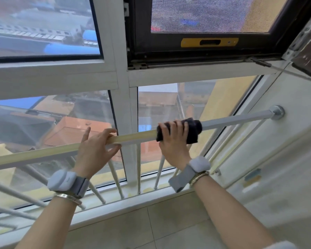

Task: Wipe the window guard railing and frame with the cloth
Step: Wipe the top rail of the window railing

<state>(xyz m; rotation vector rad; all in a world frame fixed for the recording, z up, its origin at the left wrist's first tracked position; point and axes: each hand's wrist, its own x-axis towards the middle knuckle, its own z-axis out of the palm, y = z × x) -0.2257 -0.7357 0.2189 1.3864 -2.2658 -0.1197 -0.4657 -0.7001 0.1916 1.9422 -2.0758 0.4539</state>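
- Black cloth (190, 131) is wrapping around the top rail (136, 136) of the window guard railing, towards the rail's right end, short of the round wall mount (278, 112).
- Right hand (174, 141) is closing its grip around the cloth and the rail together, fingers curling over the top and the wrist sitting below the rail.
- Left hand (95, 148) is resting on the same rail just left of the cloth, its grip loose: the thumb is lying over the top, the fingers are spreading partly open along the bar, and it is holding nothing but the rail.
- White vertical bars (138, 169) are running down from the rail to the sill (115, 205) at the bottom of the window.
- White window frame (122, 83) is standing behind the rail, its upright post falling between the two hands.
- Grey bands with pale pods are sitting on both wrists, each beside a thin metal bracelet.
- Dark-framed mesh screen (210, 13) is filling the upper right opening, with a yellow handle plate (209, 42) on its lower edge.
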